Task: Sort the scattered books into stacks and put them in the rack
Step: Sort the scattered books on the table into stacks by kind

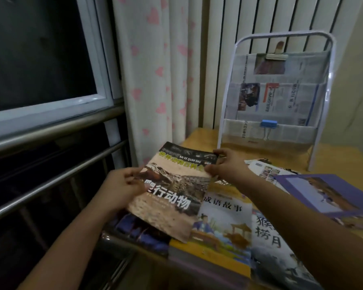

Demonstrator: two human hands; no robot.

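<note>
Above the scattered books (224,225) on the table (331,162), both hands, left hand (122,189) and right hand (228,166), pinched the reptile book (172,197) by opposite edges, best kept level and squared onto a stack before reaching the rack (275,97).

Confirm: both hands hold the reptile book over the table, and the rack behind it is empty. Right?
Not quite. The head view shows the left hand and right hand both holding the reptile book over the table, but the rack is not empty: its pockets hold newspapers, fastened with a blue clip.
</note>
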